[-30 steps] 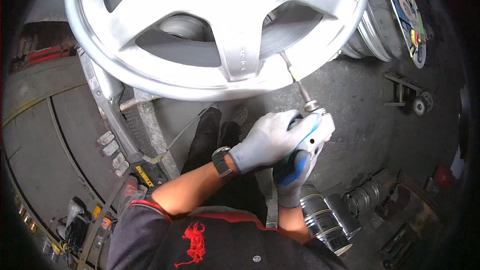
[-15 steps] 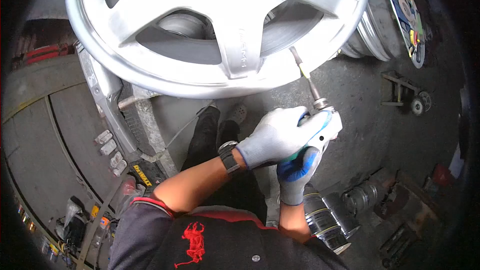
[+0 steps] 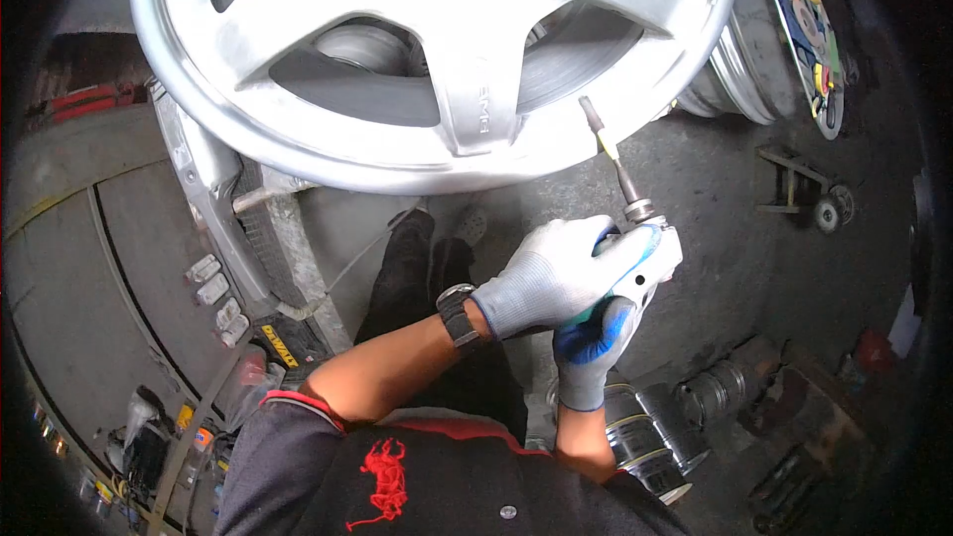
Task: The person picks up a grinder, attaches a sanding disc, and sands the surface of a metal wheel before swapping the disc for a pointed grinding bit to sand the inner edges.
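Observation:
A die grinder (image 3: 663, 256) is held between my two gloved hands, its long shank and small cylindrical tip (image 3: 592, 114) pointing up toward the wheel. My left hand (image 3: 561, 268), in a white glove with a watch on its wrist, wraps round the front of the grinder from the left. Below it, my right hand (image 3: 599, 342) grips the rear of the tool, its blue-coated thumb along the body. Bare silver metal shows on the alloy wheel (image 3: 476, 69) in front of me. The grinder's tip overlaps the wheel's lower right rim in this view.
A metal stand (image 3: 204, 174) is at the wheel's left. More wheel rims (image 3: 740, 65) stand at the right, beside a round board (image 3: 809, 30) holding discs and tools. Shiny metal cylinders (image 3: 640, 437) lie near my right elbow. A small wheeled frame (image 3: 809, 189) sits on the floor.
Both hands and the grinder have shifted very slightly right and down. Their grip looks the same, and the wheel stays in nearly the same place.

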The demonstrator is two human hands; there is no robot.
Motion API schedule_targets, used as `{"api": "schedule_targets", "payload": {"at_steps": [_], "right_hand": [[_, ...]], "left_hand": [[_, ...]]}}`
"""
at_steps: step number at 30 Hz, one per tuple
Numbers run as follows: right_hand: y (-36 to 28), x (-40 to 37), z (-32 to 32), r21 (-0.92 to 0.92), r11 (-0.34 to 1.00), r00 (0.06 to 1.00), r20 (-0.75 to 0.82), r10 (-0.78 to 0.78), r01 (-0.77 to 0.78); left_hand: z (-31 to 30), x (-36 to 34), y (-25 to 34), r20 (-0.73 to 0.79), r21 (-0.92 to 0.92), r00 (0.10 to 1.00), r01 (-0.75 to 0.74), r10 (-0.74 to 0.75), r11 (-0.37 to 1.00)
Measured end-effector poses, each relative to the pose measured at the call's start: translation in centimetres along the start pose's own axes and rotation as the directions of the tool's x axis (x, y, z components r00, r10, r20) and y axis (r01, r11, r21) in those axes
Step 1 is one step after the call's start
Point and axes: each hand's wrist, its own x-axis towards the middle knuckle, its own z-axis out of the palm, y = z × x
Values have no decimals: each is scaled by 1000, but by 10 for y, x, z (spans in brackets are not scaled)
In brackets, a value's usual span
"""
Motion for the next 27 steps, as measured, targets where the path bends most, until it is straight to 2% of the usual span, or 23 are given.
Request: {"api": "schedule_targets", "payload": {"at_steps": [1,3,5,7,10,11,12,13,15,16,18,20,21,22,24,25,27], "right_hand": [[-1,-2,-1,-14,1000,1000,7,17,-17],[3,-3,-6,-25,999,999,16,32,-32],[12,-4,-17,-174,984,999,27,-24,28],[3,-4,-9,-145,989,999,32,-12,17],[0,0,-8,-68,998,999,32,-6,8],[0,1,-9,-16,1000,1000,24,-11,11],[0,0,-9,-18,1000,1000,26,-11,11],[-1,-3,-9,-20,1000,1000,21,10,-9],[2,-7,-10,-21,999,999,14,31,-31],[7,-9,-13,-51,998,999,16,36,-36],[11,-13,-17,-79,996,999,18,40,-38],[12,-18,-20,-188,978,996,9,93,-89],[8,-12,-17,-132,988,990,109,89,-74],[3,-9,-16,-131,989,990,108,88,-73],[-5,-6,-15,-418,908,994,84,73,-31],[-5,-5,-12,-419,907,994,85,73,-31],[-3,-3,-4,6,999,998,26,51,-51]], "left_hand": [[-1,-2,2,-2,-2,1000,0,0,1000],[-9,-8,10,-102,277,936,-299,338,913],[-12,-13,15,-94,314,938,-290,333,904],[-12,-12,15,-87,351,939,-284,333,892],[-2,-4,10,-114,261,931,-308,346,915],[3,-3,4,-84,204,964,-231,252,951],[2,-1,5,-48,149,986,-148,157,978],[1,-2,7,-50,149,986,-147,156,978],[-7,-10,13,-70,275,950,-274,304,922],[-8,-14,13,-68,275,950,-274,303,921],[-8,-22,11,-65,239,975,-191,212,952],[-10,-26,13,-81,264,970,-201,229,943],[-9,-27,11,-87,246,976,-174,201,953],[-9,-27,11,-92,228,981,-147,172,962],[-11,-20,14,-97,276,968,-197,231,941],[-11,-16,14,-100,322,952,-245,290,914],[-10,-4,11,-52,265,968,-224,245,938]]}}
